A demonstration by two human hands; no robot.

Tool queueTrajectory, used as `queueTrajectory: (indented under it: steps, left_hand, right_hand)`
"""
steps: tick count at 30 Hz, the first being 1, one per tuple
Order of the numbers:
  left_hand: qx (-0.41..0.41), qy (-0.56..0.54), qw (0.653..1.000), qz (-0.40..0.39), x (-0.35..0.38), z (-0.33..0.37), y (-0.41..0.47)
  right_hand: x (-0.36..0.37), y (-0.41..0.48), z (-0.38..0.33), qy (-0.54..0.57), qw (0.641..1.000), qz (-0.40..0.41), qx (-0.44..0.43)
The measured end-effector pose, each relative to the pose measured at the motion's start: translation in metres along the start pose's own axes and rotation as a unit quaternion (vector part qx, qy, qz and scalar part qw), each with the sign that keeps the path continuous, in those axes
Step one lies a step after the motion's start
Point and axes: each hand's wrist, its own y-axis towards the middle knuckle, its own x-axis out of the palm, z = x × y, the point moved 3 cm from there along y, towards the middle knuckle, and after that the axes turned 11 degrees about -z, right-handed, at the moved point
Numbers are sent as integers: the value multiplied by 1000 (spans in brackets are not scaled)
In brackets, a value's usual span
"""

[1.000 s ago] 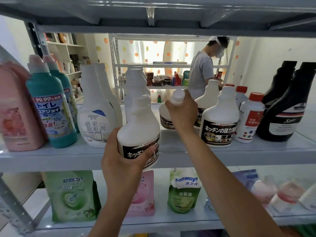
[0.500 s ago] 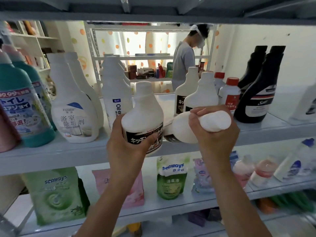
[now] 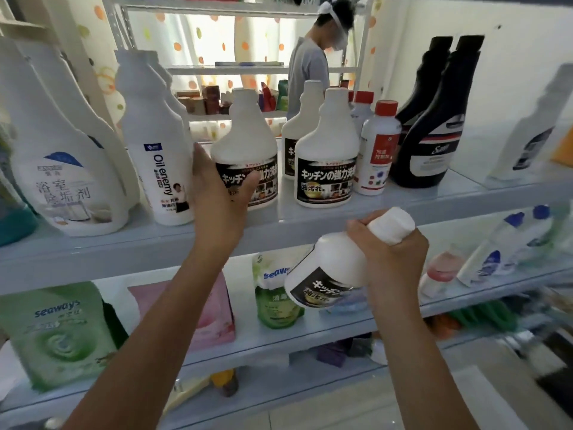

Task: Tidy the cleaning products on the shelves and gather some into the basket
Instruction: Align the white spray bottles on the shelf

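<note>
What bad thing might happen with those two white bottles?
The tilted bottle is held only by its neck in the right hand, off the shelf; it might slip and drop. The upright bottle gripped by the left hand stands near the shelf edge and might topple or bump the neighbouring bottle.

Left hand [image 3: 217,193]: upright bottle [image 3: 245,141]; right hand [image 3: 390,252]: tilted bottle [image 3: 325,274]

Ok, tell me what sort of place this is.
Probably a stockroom or mock shop: open metal shelves carry rows of identical kitchen cleaner bottles, refill pouches stand on the shelf below, and another person stands at a second shelving unit behind.
</note>
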Motion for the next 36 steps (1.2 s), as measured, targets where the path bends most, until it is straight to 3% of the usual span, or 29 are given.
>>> queueTrajectory:
  steps: [2, 3, 5, 7, 9, 11, 14, 16, 18, 22, 24, 25, 26, 27, 29, 30, 31, 32, 34, 36]
  left_hand:
    - [103, -2, 995, 0, 4, 6, -47]
    - [135, -13, 989, -58, 12, 6, -74]
    - [77, -82, 957, -267, 34, 6, -123]
    - [-11, -136, 917, -376, 54, -2, -158]
    - [-67, -165, 906, -384, 63, -13, -175]
    - [-126, -232, 875, -406, 64, -17, -182]
    - [-219, -364, 793, -437, 64, -16, -189]
    - [-261, -393, 758, -450, 67, -12, -190]
    - [-301, -428, 721, -454, 73, -9, -192]
    - [-405, -520, 619, -427, 84, -3, -203]
    - [-455, -563, 557, -407, 85, -4, -206]
    - [-465, -567, 542, -410, 85, -6, -206]
    - [-475, -543, 556, -413, 85, -8, -205]
    - [-479, -491, 602, -409, 84, -11, -203]
    - [-428, -317, 763, -367, 75, -19, -196]
    - [-339, -227, 848, -340, 68, -20, -192]
    - [-218, -162, 902, -335, 62, -18, -188]
    - [-121, -115, 915, -368, 59, -14, -188]
    - [-29, -37, 905, -423, 62, -8, -196]
    - [21, 39, 932, -358, 68, -11, -201]
  right_hand:
    - [-9, -12, 18, 45, 997, 8, 63]
    - [-13, -19, 25, 75, 993, 11, 90]
    - [-16, -34, 41, 109, 985, 12, 134]
    - [-18, -46, 52, 112, 981, -4, 160]
    - [-22, -51, 59, 94, 976, -49, 190]
    - [-26, -52, 65, 133, 951, -154, 231]
    - [-29, -51, 73, 324, 851, -335, 242]
    - [-24, -51, 78, 426, 782, -389, 237]
    - [-19, -48, 85, 485, 742, -390, 247]
    - [-10, -42, 95, 496, 731, -332, 330]
    - [-10, -40, 102, 442, 750, -289, 398]
    - [-11, -40, 107, 423, 753, -266, 429]
    - [-12, -40, 112, 405, 755, -245, 454]
    - [-14, -41, 117, 390, 756, -227, 473]
    - [-18, -43, 128, 368, 761, -189, 500]
    - [-22, -44, 132, 352, 765, -173, 510]
    - [-26, -46, 134, 334, 770, -162, 518]
    - [-28, -48, 135, 318, 772, -155, 528]
    - [-29, -52, 137, 305, 759, -140, 558]
    - [-28, -53, 135, 297, 753, -125, 574]
